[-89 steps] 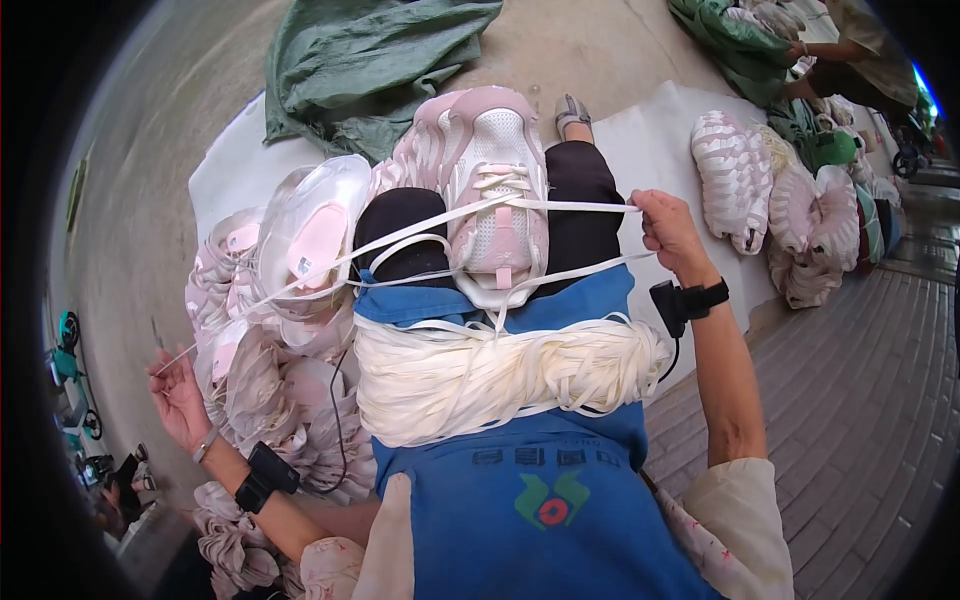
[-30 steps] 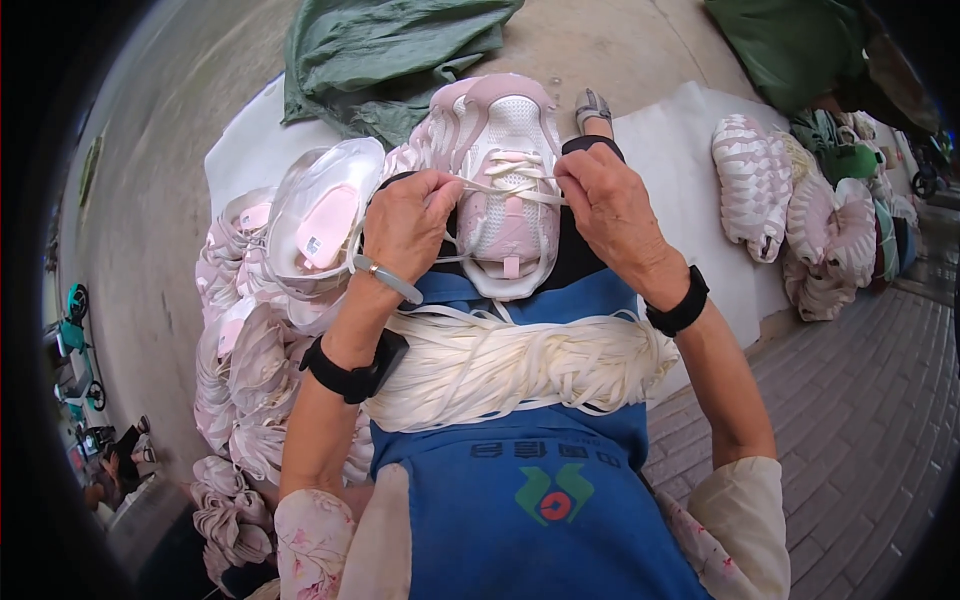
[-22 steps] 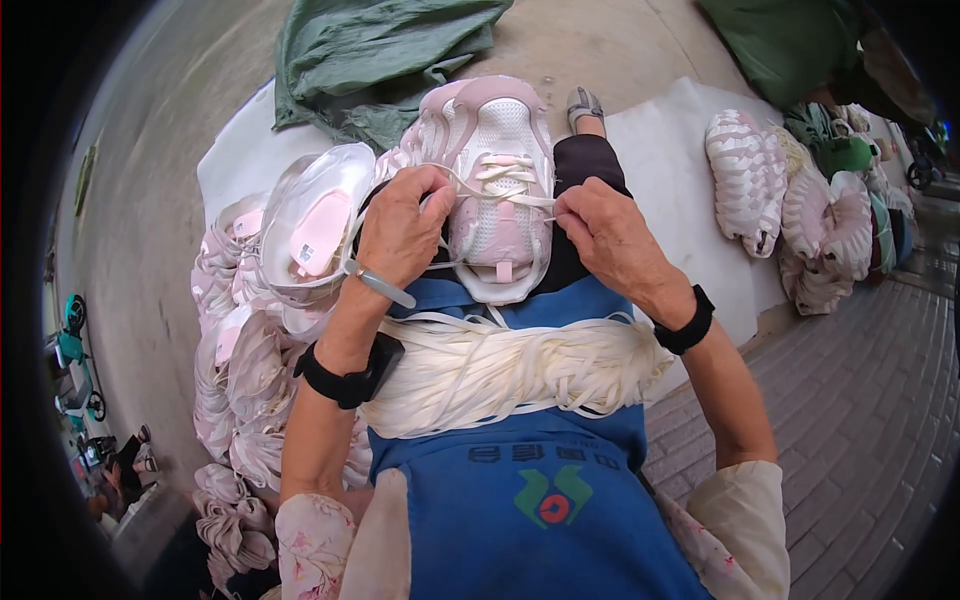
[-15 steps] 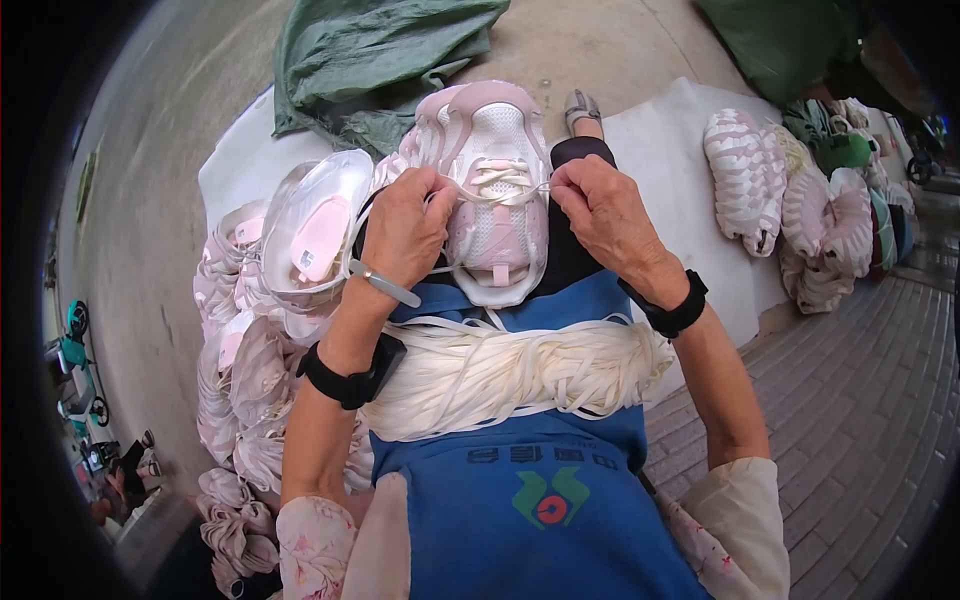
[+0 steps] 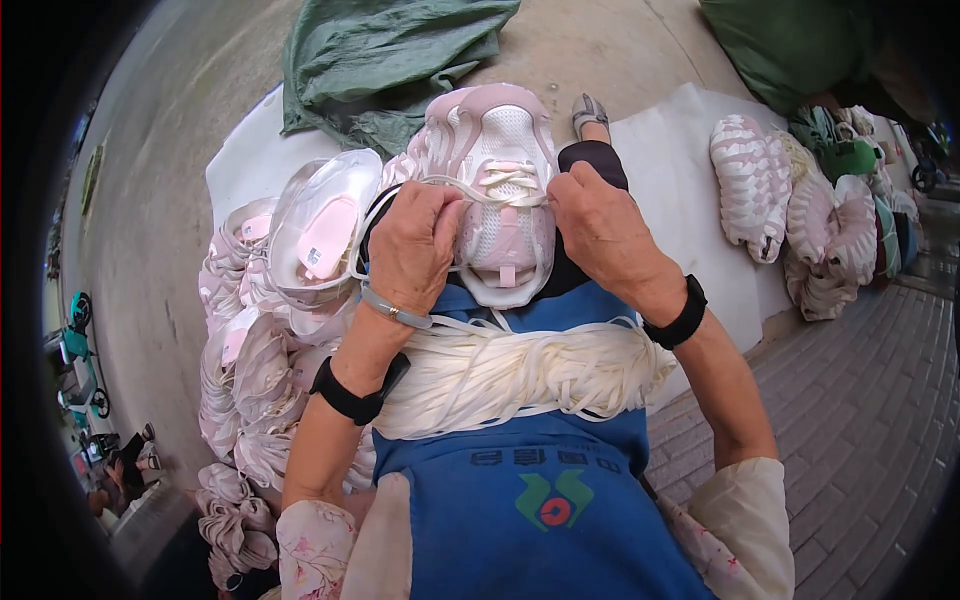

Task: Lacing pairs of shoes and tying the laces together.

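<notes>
A pink and white shoe upper point(image 5: 510, 128) lies on my lap with its toe pointing away from me. A cream shoelace point(image 5: 508, 182) runs in crossed rows through its eyelets. My left hand point(image 5: 415, 240) pinches a lace end at the left side of the upper, with a loop of lace trailing behind it. On the other side, the fingers of my right hand point(image 5: 605, 228) are closed on the other end, close against the upper. The exact grip is partly hidden by the knuckles. A thick bundle of cream laces point(image 5: 520, 368) rests across my blue apron point(image 5: 540, 460).
Stacked pink and white uppers point(image 5: 265, 365) crowd my left side, beside a clear plastic-lined upper with a pink insole point(image 5: 328, 238). More bundled uppers point(image 5: 745, 190) lie on a white sheet point(image 5: 665, 150) to the right. Green sacking point(image 5: 390, 65) lies at the far side.
Both hands have shifted slightly nearer to me, still pinching the lace. A larger lace loop now shows by my left hand. The whole view has moved a little.
</notes>
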Motion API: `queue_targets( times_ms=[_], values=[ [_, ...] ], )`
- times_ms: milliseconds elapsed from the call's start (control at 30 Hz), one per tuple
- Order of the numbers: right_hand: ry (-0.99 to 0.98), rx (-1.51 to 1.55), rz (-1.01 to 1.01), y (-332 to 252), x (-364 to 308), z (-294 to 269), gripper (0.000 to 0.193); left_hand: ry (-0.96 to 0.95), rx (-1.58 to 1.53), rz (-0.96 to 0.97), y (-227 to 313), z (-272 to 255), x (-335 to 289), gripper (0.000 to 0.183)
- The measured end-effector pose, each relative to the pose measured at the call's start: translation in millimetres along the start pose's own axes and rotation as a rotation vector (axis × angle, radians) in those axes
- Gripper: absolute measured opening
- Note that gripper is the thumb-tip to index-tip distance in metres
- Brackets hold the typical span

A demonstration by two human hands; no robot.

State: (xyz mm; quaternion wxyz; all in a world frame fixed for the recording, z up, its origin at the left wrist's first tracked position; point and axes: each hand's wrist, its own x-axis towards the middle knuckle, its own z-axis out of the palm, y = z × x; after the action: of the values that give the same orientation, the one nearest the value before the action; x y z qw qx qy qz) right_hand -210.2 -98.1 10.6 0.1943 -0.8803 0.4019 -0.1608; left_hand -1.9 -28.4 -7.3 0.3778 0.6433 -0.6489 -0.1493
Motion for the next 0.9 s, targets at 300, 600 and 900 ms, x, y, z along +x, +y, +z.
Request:
queue_targets(
  times_ms=[300,600,900],
  values=[
    [0.016,-0.052,0.025,-5,-3,1,0.021,-0.129,0.461,0.104,24,10,-8,0.035],
    [-0.057,-0.068,0.203,-14,-13,23,0.025,-0.189,0.316,0.181,-4,16,9,0.02],
    [0.169,0.125,0.075,-2,-11,26,0.023,-0.206,0.245,0.148,-5,18,20,0.022]
  ],
)
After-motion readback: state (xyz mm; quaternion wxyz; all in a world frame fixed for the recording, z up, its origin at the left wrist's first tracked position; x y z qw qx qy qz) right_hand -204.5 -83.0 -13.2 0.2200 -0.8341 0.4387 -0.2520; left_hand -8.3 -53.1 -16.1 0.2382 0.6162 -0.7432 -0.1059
